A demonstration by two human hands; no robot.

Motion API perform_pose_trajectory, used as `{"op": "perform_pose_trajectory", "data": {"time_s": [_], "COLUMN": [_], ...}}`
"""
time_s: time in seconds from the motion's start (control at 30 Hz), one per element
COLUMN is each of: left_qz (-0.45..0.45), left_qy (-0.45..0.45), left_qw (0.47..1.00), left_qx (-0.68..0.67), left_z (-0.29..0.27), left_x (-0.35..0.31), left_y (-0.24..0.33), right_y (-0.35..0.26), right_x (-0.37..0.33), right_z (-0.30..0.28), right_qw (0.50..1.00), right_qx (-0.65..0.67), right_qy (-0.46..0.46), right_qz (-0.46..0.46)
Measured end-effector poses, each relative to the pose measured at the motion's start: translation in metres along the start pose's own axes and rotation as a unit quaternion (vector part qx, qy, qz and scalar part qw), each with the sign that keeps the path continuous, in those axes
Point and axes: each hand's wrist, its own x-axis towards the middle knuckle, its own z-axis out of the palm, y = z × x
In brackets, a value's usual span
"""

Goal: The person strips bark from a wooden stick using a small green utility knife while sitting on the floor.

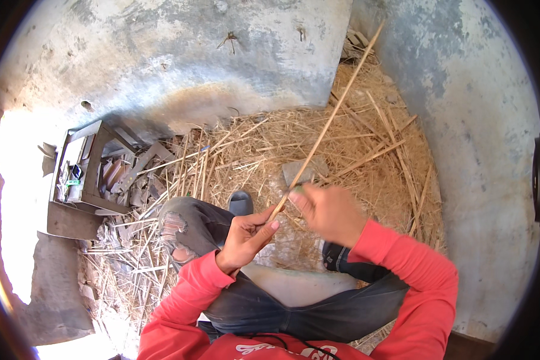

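A long, thin strip (336,111) of pale wood or bamboo slants up and to the right from my hands, above the littered floor. My left hand (246,237) pinches its lower end between thumb and fingers, over my lap. Close against the strip, just above that grip, my right hand (333,213) is curled and partly smeared by motion. A small dark greenish bit shows by its fingertips, but what it holds is too blurred and hidden to name. A pale smooth piece (300,283) lies across my lap between my thighs.
Straw-like shavings and split strips (378,150) cover the floor. A grey block (306,171) lies ahead, beside a dark slipper (241,203). At left, a worn wooden stool-like frame (93,174) carries small items. Stained walls (480,150) rise ahead and at right.
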Motion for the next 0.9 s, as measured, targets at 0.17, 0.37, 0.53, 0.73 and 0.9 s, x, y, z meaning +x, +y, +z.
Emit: {"op": "perform_pose_trajectory", "data": {"time_s": [0.17, 0.37, 0.53, 0.73, 0.9], "left_qz": [-0.005, 0.001, 0.007, 0.037, 0.017], "left_qy": [-0.011, -0.019, -0.021, -0.022, 0.052], "left_qw": [1.0, 1.0, 1.0, 0.999, 0.997], "left_qx": [0.007, -0.002, 0.001, -0.01, 0.063], "left_z": [0.002, -0.003, -0.002, -0.003, 0.007], "left_x": [-0.001, -0.003, 0.0, -0.001, -0.003], "left_y": [0.003, 0.002, 0.003, -0.001, 0.002], "right_y": [0.017, 0.005, 0.003, 0.019, 0.009], "right_x": [0.01, 0.003, -0.011, -0.001, 0.001], "right_z": [-0.013, 0.005, 0.041, 0.006, 0.001], "right_qw": [0.998, 0.992, 0.961, 0.835, 0.918], "right_qx": [0.054, 0.129, 0.273, 0.472, 0.389], "right_qy": [0.04, 0.008, 0.01, -0.272, -0.053], "right_qz": [0.016, 0.008, -0.032, 0.077, 0.056]}}
